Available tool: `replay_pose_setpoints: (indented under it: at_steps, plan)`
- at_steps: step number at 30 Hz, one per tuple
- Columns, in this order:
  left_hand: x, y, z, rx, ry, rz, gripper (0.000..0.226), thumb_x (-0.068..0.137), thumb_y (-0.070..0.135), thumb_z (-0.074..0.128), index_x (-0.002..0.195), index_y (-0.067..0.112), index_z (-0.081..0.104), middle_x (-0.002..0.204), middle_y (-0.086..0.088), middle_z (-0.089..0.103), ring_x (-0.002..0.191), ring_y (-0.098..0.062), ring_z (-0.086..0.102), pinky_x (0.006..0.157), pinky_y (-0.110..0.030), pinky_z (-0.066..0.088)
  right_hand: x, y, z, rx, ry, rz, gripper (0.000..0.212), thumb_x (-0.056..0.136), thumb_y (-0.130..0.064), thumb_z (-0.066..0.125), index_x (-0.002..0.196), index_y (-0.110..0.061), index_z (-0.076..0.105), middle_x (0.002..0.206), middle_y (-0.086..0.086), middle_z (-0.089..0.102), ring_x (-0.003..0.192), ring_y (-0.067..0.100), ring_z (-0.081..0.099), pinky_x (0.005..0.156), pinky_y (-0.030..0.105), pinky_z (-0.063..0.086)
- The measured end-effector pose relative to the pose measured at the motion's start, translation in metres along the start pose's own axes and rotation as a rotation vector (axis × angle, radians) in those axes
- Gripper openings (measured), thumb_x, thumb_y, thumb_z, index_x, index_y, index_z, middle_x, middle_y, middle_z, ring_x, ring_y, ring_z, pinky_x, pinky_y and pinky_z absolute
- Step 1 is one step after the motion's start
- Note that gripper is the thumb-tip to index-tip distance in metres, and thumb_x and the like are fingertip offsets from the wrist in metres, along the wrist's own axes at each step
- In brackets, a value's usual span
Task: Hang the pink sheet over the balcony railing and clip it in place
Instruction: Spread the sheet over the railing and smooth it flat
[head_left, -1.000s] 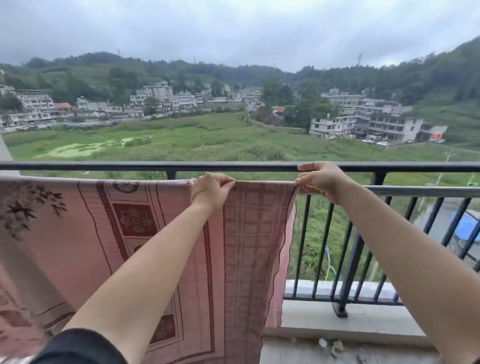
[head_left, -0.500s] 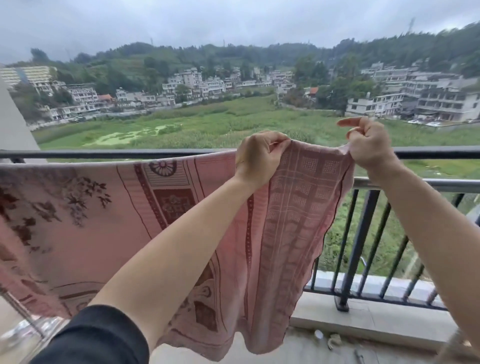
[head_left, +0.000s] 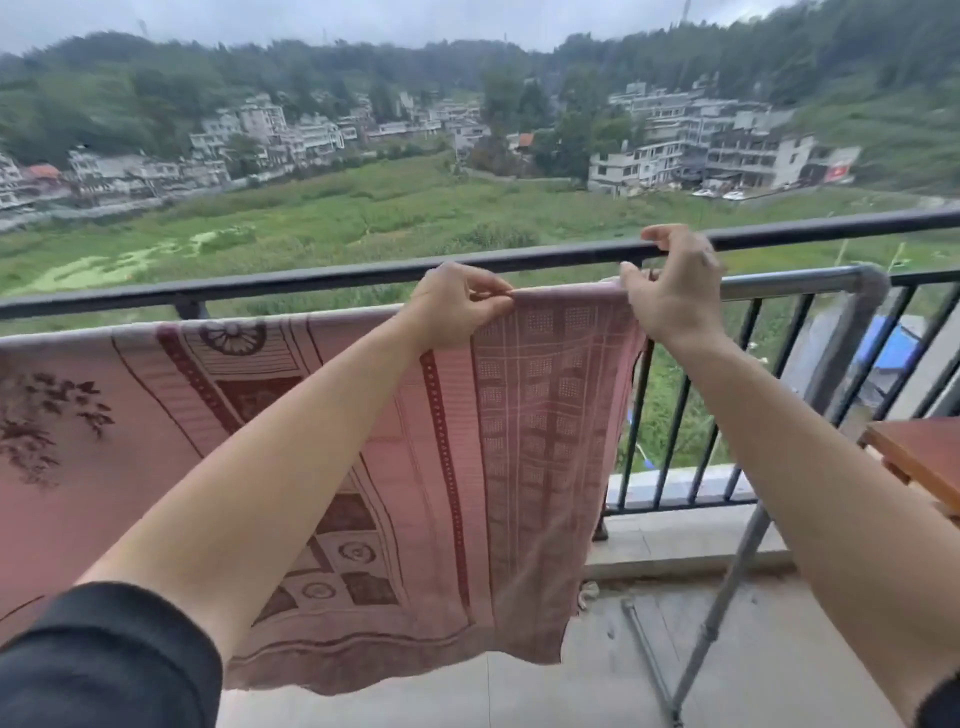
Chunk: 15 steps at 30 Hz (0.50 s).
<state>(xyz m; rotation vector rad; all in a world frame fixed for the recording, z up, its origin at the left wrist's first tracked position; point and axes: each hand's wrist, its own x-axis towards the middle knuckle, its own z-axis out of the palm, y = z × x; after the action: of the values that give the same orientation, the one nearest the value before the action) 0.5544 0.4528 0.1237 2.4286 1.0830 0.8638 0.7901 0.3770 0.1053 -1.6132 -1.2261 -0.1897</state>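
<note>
Pink sheet cut off at left edge; far buildings blurred.

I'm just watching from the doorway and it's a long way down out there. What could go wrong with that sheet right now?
No clip is visible on the pink sheet, so only the left hand and right hand pinch its top edge at the grey metal bar. If they let go, it could slide off, perhaps over the black railing into the field below. Its lower hem also hangs near the balcony floor and may pick up dirt.

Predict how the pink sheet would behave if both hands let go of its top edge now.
The pink sheet looks floppy: it hangs in soft folds. Draped over the grey bar, no clip visible, it could slide. Probably light: the left hand merely pinches it.
</note>
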Motion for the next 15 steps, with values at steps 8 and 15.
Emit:
replay_pose_setpoints:
  at_steps: [8, 15]
  plan:
    - [-0.015, -0.012, 0.016, -0.069, 0.217, 0.076, 0.008, 0.084, 0.025, 0.075, 0.09, 0.028, 0.078, 0.08, 0.02, 0.07, 0.083, 0.003, 0.068, 0.084, -0.022, 0.056, -0.052, 0.004, 0.018, 0.261, 0.27, -0.023, 0.028, 0.089, -0.007, 0.066, 0.116, -0.011, 0.059, 0.117, -0.002, 0.045, 0.098, 0.021, 0.064, 0.088, 0.024, 0.055]
    - [-0.014, -0.014, 0.011, -0.047, 0.193, 0.019, 0.009, 0.08, 0.039, 0.076, 0.088, 0.036, 0.076, 0.081, 0.022, 0.07, 0.086, 0.004, 0.067, 0.087, -0.031, 0.055, -0.07, 0.013, 0.019, 0.299, -0.022, 0.486, 0.036, 0.092, -0.044, 0.062, 0.112, -0.015, 0.057, 0.105, -0.001, 0.065, 0.096, 0.016, 0.065, 0.092, 0.038, 0.056]
